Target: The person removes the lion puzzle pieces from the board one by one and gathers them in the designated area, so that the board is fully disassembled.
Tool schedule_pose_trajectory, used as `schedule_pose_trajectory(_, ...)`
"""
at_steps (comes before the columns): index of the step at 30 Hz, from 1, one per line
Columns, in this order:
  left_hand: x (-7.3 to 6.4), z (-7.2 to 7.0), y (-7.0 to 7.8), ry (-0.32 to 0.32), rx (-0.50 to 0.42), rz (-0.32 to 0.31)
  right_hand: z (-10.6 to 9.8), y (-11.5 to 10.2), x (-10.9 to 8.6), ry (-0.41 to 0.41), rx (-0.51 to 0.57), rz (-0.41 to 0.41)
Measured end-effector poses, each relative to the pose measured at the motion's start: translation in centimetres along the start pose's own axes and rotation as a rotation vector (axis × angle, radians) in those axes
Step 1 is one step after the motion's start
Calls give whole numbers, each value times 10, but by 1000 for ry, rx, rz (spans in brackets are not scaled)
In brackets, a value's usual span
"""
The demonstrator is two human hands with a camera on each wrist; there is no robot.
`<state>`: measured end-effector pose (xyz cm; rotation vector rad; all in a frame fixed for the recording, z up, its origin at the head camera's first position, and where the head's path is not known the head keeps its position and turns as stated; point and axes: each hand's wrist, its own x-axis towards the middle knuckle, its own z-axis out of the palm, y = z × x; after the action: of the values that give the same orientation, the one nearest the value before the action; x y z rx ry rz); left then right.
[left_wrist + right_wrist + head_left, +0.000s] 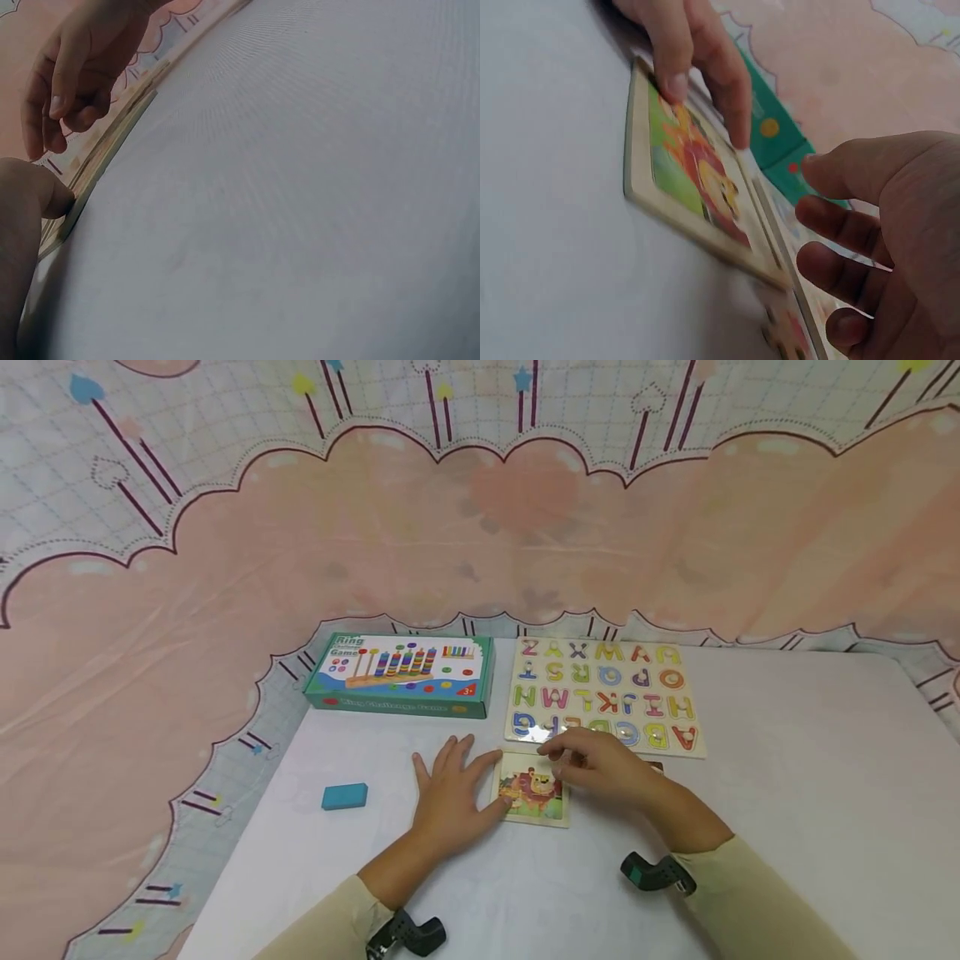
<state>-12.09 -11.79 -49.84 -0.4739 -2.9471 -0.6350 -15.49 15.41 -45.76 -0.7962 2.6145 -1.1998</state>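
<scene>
A small wooden puzzle board point(531, 814) with a bear-like animal picture point(694, 157) lies flat on the white table. My left hand point(453, 797) rests at its left side, fingers spread. Its thumb point(676, 86) presses on the picture's edge while the index finger touches the upper left corner. Over the board's upper right part hovers my right hand point(600, 764), its fingers loosely bent and nothing between them, as the right wrist view point(922, 240) shows. A loose jigsaw piece point(786, 324) lies beside the board, mostly hidden by the right wrist in the head view.
Behind the small board lies a wooden alphabet board point(697, 735) with colourful letters. A green ring game box point(397, 703) stands to its left. A blue block point(345, 797) sits left of my left hand. Patterned cloth point(420, 543) hangs behind the white table point(810, 793).
</scene>
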Motion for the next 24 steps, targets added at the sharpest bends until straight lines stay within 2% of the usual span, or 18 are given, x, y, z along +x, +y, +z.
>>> schedule_pose_trajectory(3, 0, 1, 0, 8, 13, 10, 10, -6, 8, -30, -4, 27)
schedule_pose_trajectory(8, -1, 3, -1, 14, 20, 19, 28, -14, 16, -47, -68, 52)
schedule_pose_trajectory(17, -2, 6, -2, 21, 49, 21, 47, -15, 19, -10, -166, -50)
schedule_pose_trajectory(24, -1, 5, 0, 20, 36, 14, 49, -18, 19, -4, -219, -30)
